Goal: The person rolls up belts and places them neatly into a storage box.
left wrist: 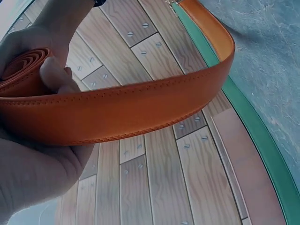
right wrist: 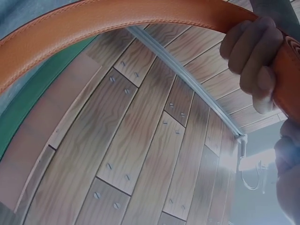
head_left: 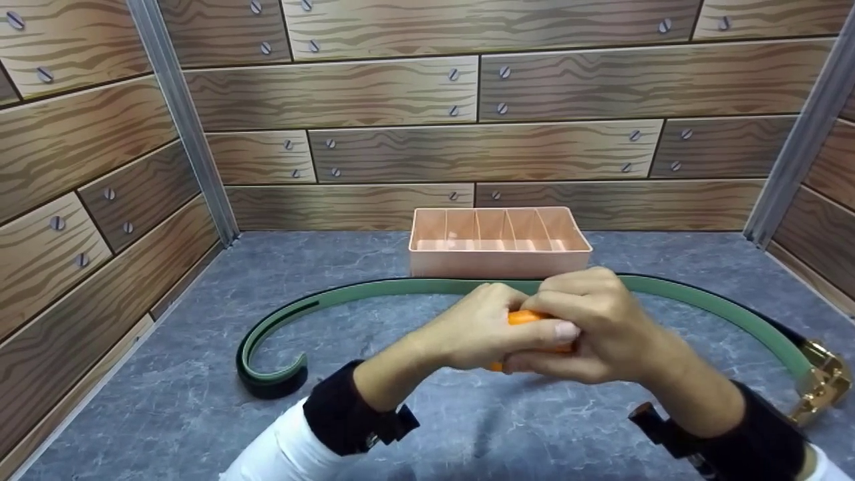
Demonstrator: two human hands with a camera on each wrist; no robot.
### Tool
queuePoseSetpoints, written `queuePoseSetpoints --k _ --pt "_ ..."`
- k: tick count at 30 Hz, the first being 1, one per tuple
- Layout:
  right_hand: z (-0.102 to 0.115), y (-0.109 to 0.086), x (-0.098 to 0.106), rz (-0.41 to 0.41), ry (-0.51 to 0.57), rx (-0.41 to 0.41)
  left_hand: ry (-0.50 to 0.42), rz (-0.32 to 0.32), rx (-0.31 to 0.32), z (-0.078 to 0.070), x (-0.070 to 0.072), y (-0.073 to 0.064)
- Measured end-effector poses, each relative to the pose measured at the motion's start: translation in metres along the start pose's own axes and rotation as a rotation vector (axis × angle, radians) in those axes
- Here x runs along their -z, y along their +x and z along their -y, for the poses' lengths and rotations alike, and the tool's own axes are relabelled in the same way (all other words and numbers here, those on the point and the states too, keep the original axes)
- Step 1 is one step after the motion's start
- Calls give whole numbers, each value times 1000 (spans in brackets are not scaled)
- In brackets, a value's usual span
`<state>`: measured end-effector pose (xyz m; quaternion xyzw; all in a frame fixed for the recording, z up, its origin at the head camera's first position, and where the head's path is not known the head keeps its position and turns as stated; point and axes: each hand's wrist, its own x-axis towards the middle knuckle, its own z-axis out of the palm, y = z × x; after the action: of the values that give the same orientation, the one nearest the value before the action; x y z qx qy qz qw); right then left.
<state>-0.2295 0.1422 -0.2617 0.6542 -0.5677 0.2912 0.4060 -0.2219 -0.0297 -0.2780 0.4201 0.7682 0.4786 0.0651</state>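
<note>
Over the grey tabletop [head_left: 167,414], head view: the left hand [head_left: 474,327] and the right hand [head_left: 594,327] meet, fingers bent round the orange belt [head_left: 524,317], only a little of which shows between them.
Green belt [head_left: 401,287], head view: laid in a wide arc behind the hands, its left end curled inward, its gold buckle [head_left: 825,384] at the far right.
Pink box [head_left: 501,264], head view: just behind the green belt, divided into five compartments.
Coil [left wrist: 28,70], left wrist view: the rolled part of the orange belt, a spiral gripped by both hands.
Loose length, left wrist view: stitched along its edges, running out from the grip, then bending back.
Grip, right wrist view: curled fingers [right wrist: 253,51] wrap the coil at the right; the loose length arches leftward across the top.
</note>
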Motion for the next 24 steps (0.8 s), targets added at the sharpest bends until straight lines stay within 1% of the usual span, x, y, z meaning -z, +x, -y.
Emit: queuePoseSetpoints --k 3,4,5,6,7,8,10,12,14,15,16,18,20,24 --pt "-2 -2 1 -86 104 -82 -244 65 -83 5 0 3" --pt "-3 -2 2 -110 134 -108 -310 84 -108 6 0 4" --pt "-3 -2 3 -124 150 -129 -360 104 -126 7 -1 4" --pt "-3 -2 4 -125 149 -140 -382 109 -130 7 -1 5" --pt "-3 -2 5 -109 139 -143 -377 99 -120 7 0 5" --pt "-2 -2 6 -82 112 -140 -334 75 -110 7 0 4" --pt "0 -1 9 2 23 -111 -197 15 -64 5 1 3" --pt "3 1 11 86 -69 -73 -50 -29 10 2 2 1" --pt "6 2 11 133 -116 -47 76 -55 63 -1 3 0" --pt "7 3 10 142 -127 -37 101 -56 84 -2 2 -1" --pt "7 4 9 142 -129 -29 107 -53 98 -3 2 -1" --pt "8 4 7 117 -109 -15 104 -52 104 -3 1 -2" --pt "8 4 5 84 -92 -5 84 -52 99 -3 1 -1" --pt "6 3 3 42 -73 7 44 -27 77 -1 1 0"
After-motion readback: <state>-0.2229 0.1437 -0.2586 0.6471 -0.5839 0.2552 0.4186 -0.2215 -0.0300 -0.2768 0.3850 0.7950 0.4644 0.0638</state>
